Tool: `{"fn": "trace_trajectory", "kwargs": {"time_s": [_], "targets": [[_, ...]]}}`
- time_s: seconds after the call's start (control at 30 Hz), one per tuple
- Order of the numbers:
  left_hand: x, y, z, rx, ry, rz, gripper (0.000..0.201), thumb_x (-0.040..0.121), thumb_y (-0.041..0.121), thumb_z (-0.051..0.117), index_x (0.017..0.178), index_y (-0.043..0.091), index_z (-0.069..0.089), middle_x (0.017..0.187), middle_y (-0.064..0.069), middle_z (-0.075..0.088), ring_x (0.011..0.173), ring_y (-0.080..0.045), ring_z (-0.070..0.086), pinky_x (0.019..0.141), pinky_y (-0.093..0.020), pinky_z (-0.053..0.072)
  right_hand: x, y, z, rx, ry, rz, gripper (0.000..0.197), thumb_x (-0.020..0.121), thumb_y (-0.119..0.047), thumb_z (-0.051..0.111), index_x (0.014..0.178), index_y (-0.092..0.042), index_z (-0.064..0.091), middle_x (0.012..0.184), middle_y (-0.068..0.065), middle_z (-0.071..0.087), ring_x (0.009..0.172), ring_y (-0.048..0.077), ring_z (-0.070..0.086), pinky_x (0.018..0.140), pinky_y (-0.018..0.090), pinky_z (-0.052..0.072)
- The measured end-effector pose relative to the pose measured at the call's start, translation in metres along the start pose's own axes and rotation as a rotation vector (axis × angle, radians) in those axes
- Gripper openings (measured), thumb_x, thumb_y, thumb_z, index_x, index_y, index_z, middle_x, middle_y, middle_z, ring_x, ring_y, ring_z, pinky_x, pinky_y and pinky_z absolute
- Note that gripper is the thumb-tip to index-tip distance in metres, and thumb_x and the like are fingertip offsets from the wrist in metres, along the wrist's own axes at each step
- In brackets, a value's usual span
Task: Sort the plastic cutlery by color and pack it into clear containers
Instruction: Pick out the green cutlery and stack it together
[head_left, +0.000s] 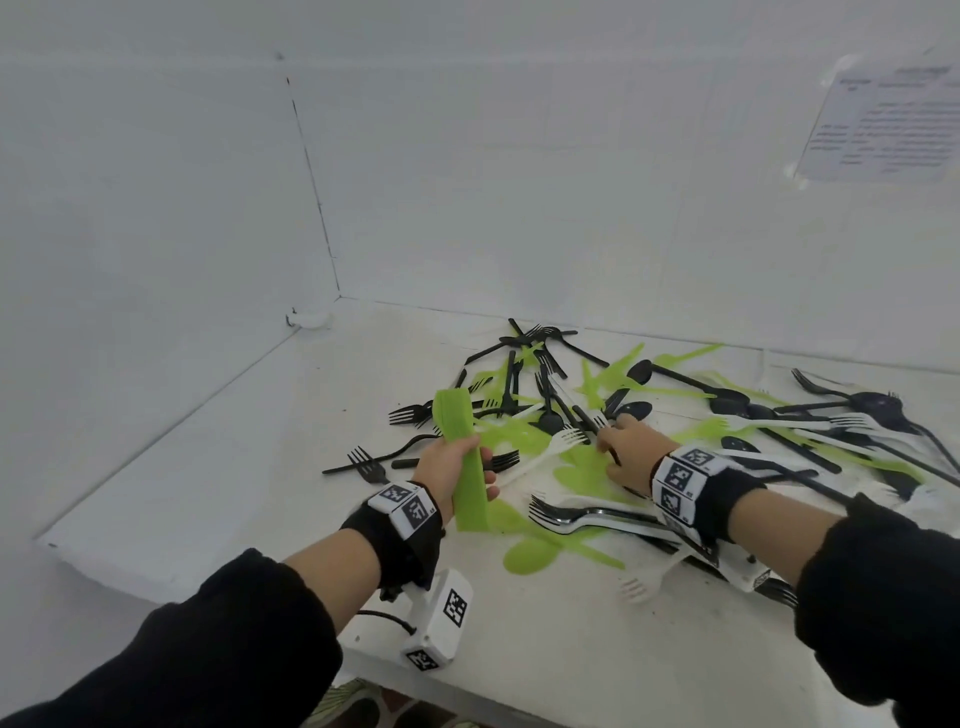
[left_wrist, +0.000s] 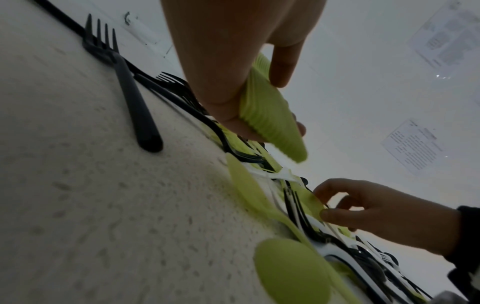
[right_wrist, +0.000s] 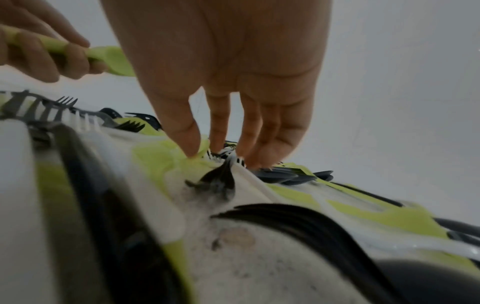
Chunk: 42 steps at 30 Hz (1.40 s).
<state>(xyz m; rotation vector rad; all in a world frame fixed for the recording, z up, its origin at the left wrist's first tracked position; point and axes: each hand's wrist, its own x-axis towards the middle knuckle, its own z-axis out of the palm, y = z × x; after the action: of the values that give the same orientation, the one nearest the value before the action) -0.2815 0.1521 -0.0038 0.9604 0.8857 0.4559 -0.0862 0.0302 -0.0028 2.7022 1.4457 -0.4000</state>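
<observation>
Left hand (head_left: 451, 464) grips a stacked bundle of green cutlery (head_left: 460, 441), fingers curled round the middle, held tilted above the table (head_left: 249, 467). The left wrist view shows what the head view does not: the bundle's edges are ribbed, many thin flat handles nested together (left_wrist: 270, 115), ends rounded. Smooth, matte lime plastic.

Right hand (head_left: 631, 447) lies low on the mixed pile (head_left: 649, 415) at centre right, fingers spread and bent down. Right wrist view: thumb tip (right_wrist: 191, 144) presses a flat green piece (right_wrist: 166, 156) and the other fingertips touch white fork tines (right_wrist: 231, 156). Cannot tell if anything is pinched; looks like straight fingers touching.

The pile holds black, white and green forks and spoons, thin and glossy on the black, scattered across the right half of the table up to the far wall. One black fork (head_left: 363, 465) lies alone at the near left of the pile; in the left wrist view its four tines and rounded handle end are clear (left_wrist: 124, 82). A green spoon (head_left: 540, 556) lies flat in front, oval bowl toward the near edge.

The table surface is white and speckled, rough in the wrist views. White walls; a printed paper sheet (head_left: 883, 124) is taped far right. Black sleeves, and wrist bands with square marker tags.
</observation>
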Motion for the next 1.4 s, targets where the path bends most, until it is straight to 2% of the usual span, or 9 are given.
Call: {"fn": "trace_trajectory", "kwargs": {"time_s": [0.23,0.43,0.6,0.73,0.83,0.97,1.07,1.17,1.4], "targets": [[0.003,-0.001,-0.004,0.011,-0.020,-0.007,0.014,0.095,0.016,0.050,0.098,0.003,0.050,0.070,-0.007,0.053,0.049,-0.018,0.050,0.042,-0.025,0.049,0.003,-0.014,-0.007,0.110,0.125,0.076,0.011,0.086,-0.009,0.045,0.092,-0.014,0.039,0.102,0.009,0.048,0.084,0.025,0.047,0.071,0.030,0.040],[0.005,0.000,-0.012,0.000,-0.026,-0.004,0.012,0.095,0.015,0.051,0.088,0.006,0.051,0.069,-0.006,0.054,0.043,-0.016,0.051,0.042,-0.025,0.049,0.002,-0.005,-0.033,0.809,0.456,0.082,0.012,0.088,-0.011,0.051,0.096,-0.016,0.059,0.080,0.007,0.054,0.069,0.022,0.050,0.070,0.028,0.040],[0.005,-0.001,-0.018,-0.010,-0.030,0.007,0.014,0.095,0.012,0.048,0.082,0.009,0.050,0.069,-0.007,0.052,0.048,-0.018,0.048,0.045,-0.026,0.048,-0.005,-0.035,-0.059,1.327,0.452,-0.063,0.028,0.098,-0.011,0.034,0.081,-0.027,0.050,0.086,0.005,0.057,0.069,0.020,0.063,0.063,0.032,0.045],[0.006,-0.001,-0.019,-0.005,-0.035,-0.005,0.008,0.095,0.013,0.049,0.087,0.009,0.049,0.069,-0.007,0.053,0.047,-0.018,0.049,0.046,-0.027,0.048,-0.023,-0.061,-0.046,0.621,0.167,-0.337,0.042,0.090,-0.001,0.036,0.103,-0.039,0.046,0.075,0.000,0.055,0.047,0.003,0.048,0.054,0.020,0.042],[0.006,-0.002,-0.020,0.005,-0.037,0.002,0.006,0.095,0.013,0.049,0.091,0.008,0.049,0.069,-0.007,0.053,0.044,-0.017,0.049,0.046,-0.026,0.047,-0.033,-0.073,-0.018,0.201,-0.153,-0.373,0.045,0.083,-0.010,0.052,0.122,-0.022,0.035,0.084,0.001,0.064,0.065,0.016,0.052,0.065,0.025,0.045],[0.004,-0.004,-0.023,0.006,-0.058,0.007,0.004,0.096,0.012,0.047,0.094,0.008,0.047,0.069,-0.007,0.052,0.043,-0.017,0.048,0.044,-0.024,0.047,-0.041,-0.079,0.000,-0.052,-0.283,-0.360,0.016,0.090,-0.018,0.053,0.104,-0.011,0.057,0.110,0.011,0.064,0.091,0.019,0.053,0.078,0.024,0.041],[0.003,-0.006,-0.025,0.008,-0.076,-0.006,0.004,0.096,0.012,0.046,0.093,0.010,0.047,0.071,-0.006,0.051,0.039,-0.015,0.048,0.043,-0.023,0.047,-0.040,-0.079,0.003,-0.117,-0.234,-0.346,0.042,0.086,-0.030,0.061,0.119,-0.008,0.050,0.112,0.009,0.060,0.106,0.026,0.055,0.086,0.030,0.044],[0.002,-0.007,-0.025,0.019,-0.082,-0.006,0.004,0.096,0.013,0.048,0.097,0.009,0.047,0.072,-0.006,0.052,0.039,-0.014,0.050,0.043,-0.025,0.048,-0.040,-0.076,-0.005,-0.062,-0.248,-0.324,0.049,0.079,-0.035,0.071,0.116,-0.010,0.052,0.096,-0.002,0.056,0.097,0.021,0.052,0.076,0.023,0.038],[-0.003,-0.009,-0.025,0.032,-0.105,0.001,0.007,0.096,0.013,0.046,0.090,0.011,0.048,0.071,-0.005,0.051,0.043,-0.016,0.048,0.045,-0.025,0.048,-0.041,-0.071,0.003,-0.217,-0.377,-0.299,0.089,0.061,-0.021,0.086,0.135,-0.016,0.037,0.125,0.008,0.049,0.116,0.026,0.048,0.090,0.028,0.042]]}}
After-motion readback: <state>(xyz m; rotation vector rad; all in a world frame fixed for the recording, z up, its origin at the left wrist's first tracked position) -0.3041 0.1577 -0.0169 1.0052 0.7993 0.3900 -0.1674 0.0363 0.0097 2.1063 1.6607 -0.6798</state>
